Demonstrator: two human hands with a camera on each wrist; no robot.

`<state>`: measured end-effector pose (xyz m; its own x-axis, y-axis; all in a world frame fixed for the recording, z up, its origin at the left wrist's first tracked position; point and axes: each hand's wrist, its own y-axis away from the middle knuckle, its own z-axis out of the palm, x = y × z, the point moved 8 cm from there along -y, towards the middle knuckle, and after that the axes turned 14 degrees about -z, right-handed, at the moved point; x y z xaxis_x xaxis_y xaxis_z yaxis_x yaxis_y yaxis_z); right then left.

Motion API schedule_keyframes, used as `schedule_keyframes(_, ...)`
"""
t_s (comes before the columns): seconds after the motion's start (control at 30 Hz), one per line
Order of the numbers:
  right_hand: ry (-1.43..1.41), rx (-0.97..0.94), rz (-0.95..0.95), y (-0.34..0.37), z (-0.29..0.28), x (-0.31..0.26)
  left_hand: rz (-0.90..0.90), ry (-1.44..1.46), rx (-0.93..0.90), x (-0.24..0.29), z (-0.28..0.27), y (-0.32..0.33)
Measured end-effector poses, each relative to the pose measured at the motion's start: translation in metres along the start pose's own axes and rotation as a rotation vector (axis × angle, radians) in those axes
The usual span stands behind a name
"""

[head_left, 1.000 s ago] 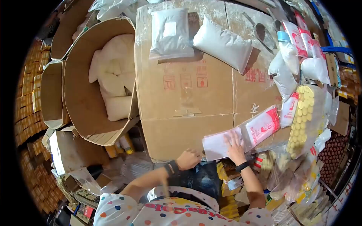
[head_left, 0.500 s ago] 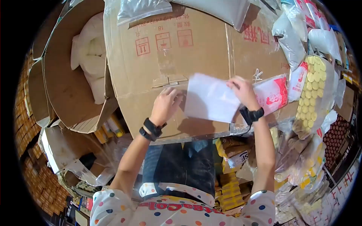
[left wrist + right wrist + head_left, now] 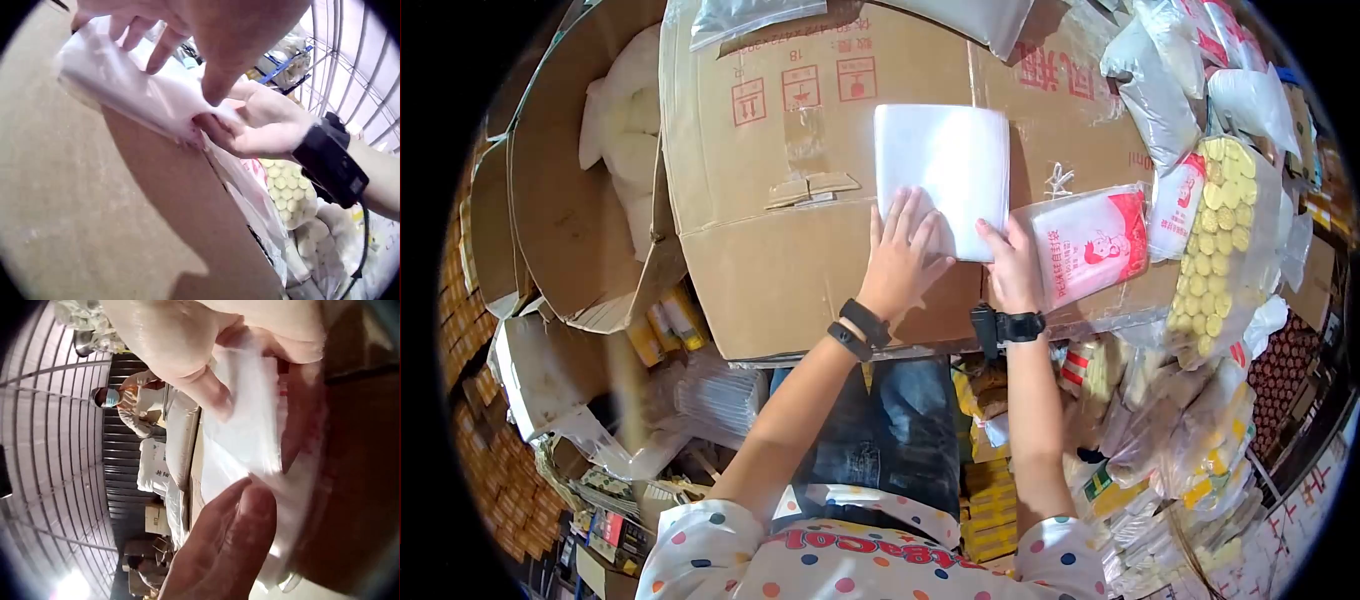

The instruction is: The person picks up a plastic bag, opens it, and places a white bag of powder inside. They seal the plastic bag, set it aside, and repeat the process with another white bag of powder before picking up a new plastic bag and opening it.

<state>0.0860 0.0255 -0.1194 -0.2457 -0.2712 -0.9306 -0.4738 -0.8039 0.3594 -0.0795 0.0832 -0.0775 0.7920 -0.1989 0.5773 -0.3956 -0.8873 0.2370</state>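
A stack of thin white plastic bags [image 3: 945,150] lies over the cardboard surface [image 3: 800,270] in front of the person. My left hand [image 3: 905,240] rests on its lower left part, fingers spread and fairly straight. At the lower right corner, my right hand [image 3: 1012,265] pinches the bags with its thumb on top. In the left wrist view, the bags [image 3: 125,75] bend under the left fingertips, and the left thumb sits close to the right fingers. Right of the right hand lies a clear packet with red and white print [image 3: 1095,245].
Filled white bags [image 3: 1155,100] lie at the right, behind a clear bag of pale yellow round pieces [image 3: 1215,250]. A deep open carton [image 3: 550,230] with white contents stands at the left. Another person [image 3: 134,403] appears in the right wrist view's background.
The bags went from beside the printed packet to farther left and forward on the cardboard. The left hand came from near the front edge onto them; the right hand has shifted to their lower right corner.
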Motion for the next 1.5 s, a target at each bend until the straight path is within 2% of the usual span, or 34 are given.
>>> schedule_keyframes(0.03,-0.067,0.049,0.039,0.005,0.001,0.007,0.007,0.051,-0.033,0.002,0.002,-0.002)
schedule_keyframes(0.07,-0.065,0.040,-0.072,0.006,0.005,0.002,0.015,0.101,-0.065,0.002,0.004,-0.004)
schedule_keyframes(0.1,0.132,0.000,-0.167,0.010,0.011,-0.013,0.022,0.150,-0.096,0.002,0.004,-0.006)
schedule_keyframes(0.13,0.260,-0.065,-0.221,0.019,0.028,-0.035,-0.041,0.345,-0.226,0.001,0.005,-0.008)
schedule_keyframes(0.17,0.387,-0.130,-0.272,0.029,0.048,-0.055,-0.073,0.611,-0.208,-0.004,0.001,-0.010)
schedule_keyframes(0.23,0.790,-0.320,-0.858,0.047,0.101,-0.094,-0.382,1.326,-0.288,-0.005,-0.010,-0.008)
schedule_keyframes(0.27,0.813,-0.408,-0.819,0.054,0.114,-0.081,-0.473,1.453,-0.291,-0.011,-0.015,-0.014)
schedule_keyframes(0.3,0.828,-0.510,-0.564,0.057,0.122,-0.061,-0.572,1.461,-0.218,-0.026,-0.015,-0.019)
schedule_keyframes(0.37,0.686,-0.468,-0.651,0.056,0.123,-0.050,-0.732,1.396,-0.250,-0.075,0.007,-0.015)
schedule_keyframes(0.43,0.592,-0.340,-0.705,0.046,0.105,-0.076,-0.679,1.341,-0.186,-0.088,0.003,-0.016)
schedule_keyframes(0.5,0.739,-0.207,-0.704,0.028,0.069,-0.078,-0.673,1.310,-0.115,-0.090,-0.005,-0.012)
schedule_keyframes(0.57,1.082,-0.064,-0.847,0.011,0.040,-0.084,-0.670,1.282,-0.103,-0.095,-0.012,-0.008)
schedule_keyframes(0.63,1.054,0.027,-0.695,-0.011,0.010,-0.075,-0.650,1.248,-0.037,-0.108,-0.023,-0.004)
schedule_keyframes(0.7,0.986,-0.059,-0.488,-0.027,0.001,-0.054,-0.562,1.223,0.048,-0.122,-0.038,0.001)
schedule_keyframes(0.77,0.918,-0.121,-0.339,-0.032,0.009,-0.041,-0.644,1.159,-0.006,-0.124,-0.050,0.007)
schedule_keyframes(0.8,0.951,-0.175,-0.310,-0.032,0.017,-0.043,-0.632,1.194,0.034,-0.122,-0.054,0.009)
schedule_keyframes(0.83,0.820,-0.191,-0.174,-0.037,0.017,-0.027,-0.616,1.228,0.076,-0.119,-0.058,0.010)
schedule_keyframes(0.9,0.914,-0.202,-0.275,-0.037,0.026,-0.038,-0.639,1.184,0.069,-0.120,-0.055,0.015)
schedule_keyframes(1.0,0.839,-0.094,-0.640,-0.024,0.044,-0.056,-0.619,1.186,0.011,-0.109,-0.041,0.015)
schedule_keyframes(1.03,0.820,-0.138,-0.608,-0.022,0.050,-0.056,-0.597,1.200,-0.016,-0.104,-0.036,0.012)
schedule_keyframes(1.13,0.807,-0.150,-0.759,0.000,0.078,-0.084,-0.485,1.238,-0.056,-0.087,-0.021,0.002)
schedule_keyframes(1.17,0.605,-0.206,-0.523,0.004,0.087,-0.072,-0.478,1.274,-0.066,-0.079,-0.019,-0.001)
schedule_keyframes(1.23,0.612,-0.316,-0.714,0.018,0.114,-0.066,-0.640,1.354,-0.128,-0.051,-0.028,-0.003)
schedule_keyframes(1.3,0.601,-0.382,-0.733,0.028,0.130,-0.057,-0.602,1.411,-0.093,-0.063,-0.016,-0.011)
schedule_keyframes(1.33,0.560,-0.416,-0.659,0.029,0.131,-0.049,-0.646,1.497,-0.120,-0.072,-0.011,-0.013)
schedule_keyframes(1.37,0.530,-0.393,-0.655,0.030,0.127,-0.049,-0.689,1.584,-0.148,-0.080,-0.007,-0.012)
schedule_keyframes(1.43,0.472,-0.343,-0.649,0.026,0.113,-0.060,-0.723,1.391,-0.094,-0.092,-0.021,-0.009)
schedule_keyframes(1.5,0.781,-0.120,-0.789,0.018,0.083,-0.073,-0.707,1.290,-0.013,-0.098,-0.045,-0.003)
